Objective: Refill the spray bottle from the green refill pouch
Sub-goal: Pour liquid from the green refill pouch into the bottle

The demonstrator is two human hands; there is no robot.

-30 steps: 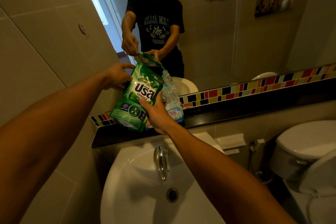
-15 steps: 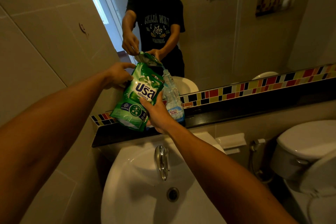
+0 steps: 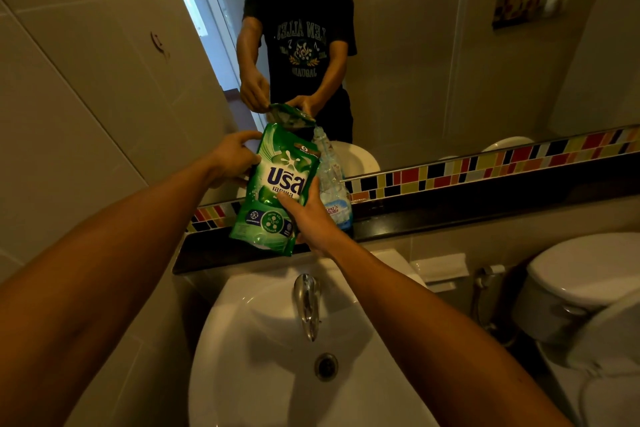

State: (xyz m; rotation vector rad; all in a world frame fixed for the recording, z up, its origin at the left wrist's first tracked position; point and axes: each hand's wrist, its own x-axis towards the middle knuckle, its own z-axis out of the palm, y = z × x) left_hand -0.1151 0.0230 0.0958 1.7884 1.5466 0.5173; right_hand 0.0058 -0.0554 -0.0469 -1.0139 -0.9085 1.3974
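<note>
The green refill pouch (image 3: pixel 277 189) is held up over the dark ledge (image 3: pixel 450 218), tilted with its top right corner against the neck of the clear spray bottle (image 3: pixel 334 191). The bottle has no spray head on and stands on the ledge, right of the pouch, with a blue and white label. My left hand (image 3: pixel 235 158) grips the pouch's upper left edge. My right hand (image 3: pixel 310 217) holds the pouch's lower right side, just in front of the bottle. Whether liquid is flowing is hidden from view.
A white sink (image 3: pixel 277 357) with a chrome tap (image 3: pixel 306 302) lies below my arms. A toilet (image 3: pixel 588 288) stands at the right. The mirror (image 3: pixel 415 45) behind the ledge reflects me, above a coloured mosaic strip (image 3: pixel 485 163). A tiled wall (image 3: pixel 86 80) is on the left.
The pouch and both hands hold almost the same pose; the pouch's bottom has risen slightly.
</note>
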